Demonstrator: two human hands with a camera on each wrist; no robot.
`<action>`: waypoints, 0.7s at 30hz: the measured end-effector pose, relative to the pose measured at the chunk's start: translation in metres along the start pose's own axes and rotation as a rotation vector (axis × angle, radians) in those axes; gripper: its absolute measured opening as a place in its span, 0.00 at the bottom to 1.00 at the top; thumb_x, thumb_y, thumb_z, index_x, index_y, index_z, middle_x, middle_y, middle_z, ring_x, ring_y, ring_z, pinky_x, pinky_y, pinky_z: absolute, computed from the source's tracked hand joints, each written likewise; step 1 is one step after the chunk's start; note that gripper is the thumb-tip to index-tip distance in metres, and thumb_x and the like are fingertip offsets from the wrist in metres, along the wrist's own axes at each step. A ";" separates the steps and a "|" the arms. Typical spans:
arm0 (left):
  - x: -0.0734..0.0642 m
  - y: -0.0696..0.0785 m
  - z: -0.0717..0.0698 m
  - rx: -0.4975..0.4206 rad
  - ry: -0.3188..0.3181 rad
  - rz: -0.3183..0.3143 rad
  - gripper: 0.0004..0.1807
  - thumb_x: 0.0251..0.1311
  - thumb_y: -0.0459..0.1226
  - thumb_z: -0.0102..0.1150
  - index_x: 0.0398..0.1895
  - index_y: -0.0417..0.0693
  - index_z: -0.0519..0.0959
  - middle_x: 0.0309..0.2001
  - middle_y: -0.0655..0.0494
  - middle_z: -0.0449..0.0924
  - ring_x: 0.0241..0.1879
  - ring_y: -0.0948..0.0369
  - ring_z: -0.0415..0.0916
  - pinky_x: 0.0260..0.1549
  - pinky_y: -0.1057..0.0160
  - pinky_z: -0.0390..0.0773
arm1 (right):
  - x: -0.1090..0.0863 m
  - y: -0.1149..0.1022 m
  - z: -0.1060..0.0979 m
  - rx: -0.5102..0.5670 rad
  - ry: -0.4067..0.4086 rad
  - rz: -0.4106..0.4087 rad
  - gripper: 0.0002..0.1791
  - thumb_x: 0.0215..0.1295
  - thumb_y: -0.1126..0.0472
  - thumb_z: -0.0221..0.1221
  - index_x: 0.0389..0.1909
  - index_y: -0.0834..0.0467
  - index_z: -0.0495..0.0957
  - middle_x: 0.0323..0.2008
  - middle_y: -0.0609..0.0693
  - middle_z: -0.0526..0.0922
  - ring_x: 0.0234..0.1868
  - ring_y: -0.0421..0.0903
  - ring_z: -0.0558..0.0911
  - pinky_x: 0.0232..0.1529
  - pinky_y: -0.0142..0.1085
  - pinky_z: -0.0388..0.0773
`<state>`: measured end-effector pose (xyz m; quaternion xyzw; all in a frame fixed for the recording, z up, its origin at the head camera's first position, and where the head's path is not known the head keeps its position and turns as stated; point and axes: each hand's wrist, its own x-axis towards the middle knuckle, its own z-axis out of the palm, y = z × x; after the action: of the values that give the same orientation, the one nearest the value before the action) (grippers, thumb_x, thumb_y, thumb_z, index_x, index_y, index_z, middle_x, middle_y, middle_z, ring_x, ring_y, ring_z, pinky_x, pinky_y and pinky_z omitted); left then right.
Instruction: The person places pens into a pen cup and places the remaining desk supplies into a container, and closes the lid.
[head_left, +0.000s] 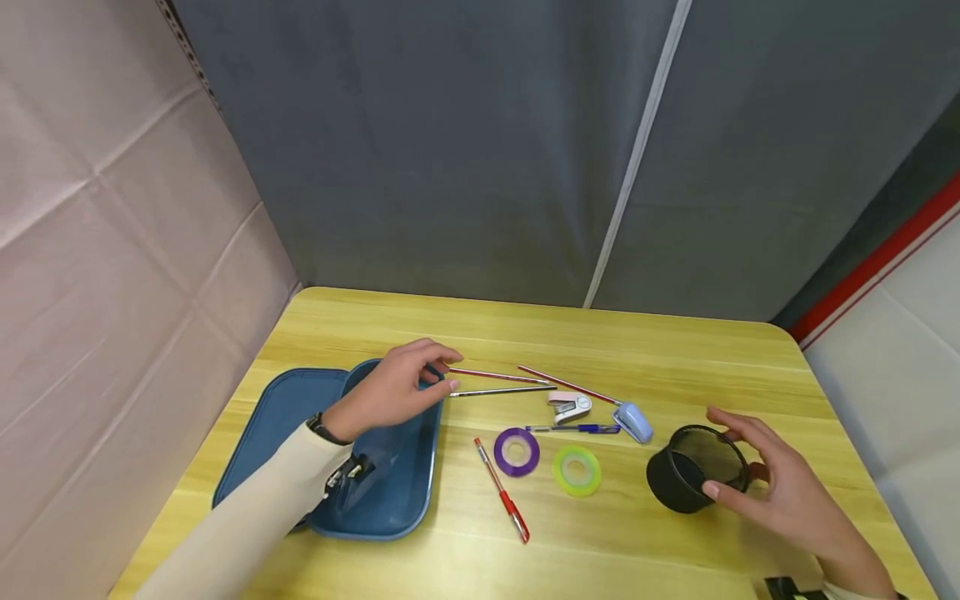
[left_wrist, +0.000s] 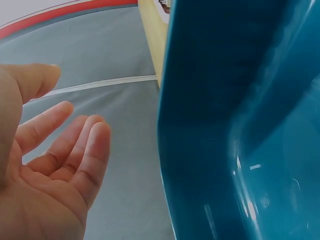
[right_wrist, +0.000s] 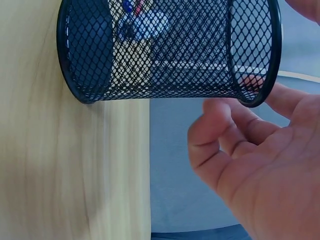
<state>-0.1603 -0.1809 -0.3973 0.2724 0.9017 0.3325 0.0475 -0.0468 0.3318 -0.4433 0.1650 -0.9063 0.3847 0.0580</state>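
My right hand [head_left: 787,483] holds a black mesh pen holder [head_left: 678,481] by its rim at the right of the table, thumb on the near side and fingers on the far side. The holder stands nearly upright; in the right wrist view some fingers [right_wrist: 217,135] are curled beside its mesh wall [right_wrist: 190,60]. My left hand [head_left: 401,385] hovers over the far edge of a blue tray [head_left: 375,521], holding nothing. In the left wrist view its fingers are loosely bent and apart from the tray wall [left_wrist: 195,150]. Close to its fingertips lie a red pencil [head_left: 498,376] and a black pencil [head_left: 502,390].
Another blue tray [head_left: 258,433] lies partly under the first. Mid-table are a second red pencil [head_left: 570,385], a small stapler [head_left: 570,407], a blue pen [head_left: 573,428], a light-blue item [head_left: 633,422], purple tape [head_left: 498,462], green tape [head_left: 558,479] and a red pen [head_left: 504,493].
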 end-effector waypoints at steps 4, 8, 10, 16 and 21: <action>0.007 -0.002 0.005 -0.004 -0.025 0.008 0.22 0.72 0.45 0.67 0.65 0.50 0.81 0.60 0.53 0.84 0.51 0.59 0.84 0.51 0.59 0.87 | -0.001 0.003 0.000 0.019 -0.035 0.022 0.49 0.55 0.69 0.77 0.79 0.53 0.67 0.70 0.30 0.70 0.60 0.27 0.67 0.36 0.30 0.81; 0.015 -0.001 0.010 -0.015 -0.046 0.025 0.22 0.71 0.42 0.68 0.65 0.46 0.81 0.59 0.48 0.85 0.52 0.58 0.84 0.51 0.58 0.88 | -0.001 0.004 0.001 0.040 -0.059 0.035 0.49 0.57 0.69 0.76 0.79 0.52 0.66 0.71 0.31 0.69 0.64 0.24 0.67 0.38 0.30 0.82; 0.018 0.000 0.013 -0.022 -0.055 0.030 0.22 0.70 0.41 0.69 0.64 0.46 0.81 0.59 0.48 0.85 0.52 0.58 0.84 0.51 0.58 0.88 | -0.001 0.005 0.001 0.054 -0.067 0.037 0.49 0.58 0.69 0.75 0.79 0.52 0.66 0.71 0.32 0.69 0.65 0.23 0.67 0.38 0.30 0.82; 0.029 0.001 0.022 -0.039 -0.087 0.027 0.21 0.69 0.40 0.71 0.62 0.46 0.82 0.57 0.50 0.86 0.53 0.60 0.84 0.53 0.58 0.87 | -0.002 0.006 0.002 0.089 -0.079 0.026 0.47 0.58 0.71 0.74 0.79 0.55 0.66 0.72 0.33 0.70 0.65 0.23 0.69 0.36 0.32 0.82; 0.036 0.002 0.027 -0.045 -0.129 0.007 0.21 0.70 0.40 0.69 0.62 0.45 0.82 0.58 0.50 0.86 0.53 0.60 0.84 0.55 0.58 0.86 | -0.002 0.006 0.001 0.098 -0.094 0.021 0.47 0.59 0.71 0.74 0.79 0.55 0.66 0.73 0.35 0.70 0.66 0.23 0.69 0.35 0.32 0.81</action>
<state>-0.1826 -0.1457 -0.4136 0.2953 0.8881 0.3345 0.1102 -0.0466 0.3353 -0.4488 0.1760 -0.8898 0.4210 0.0031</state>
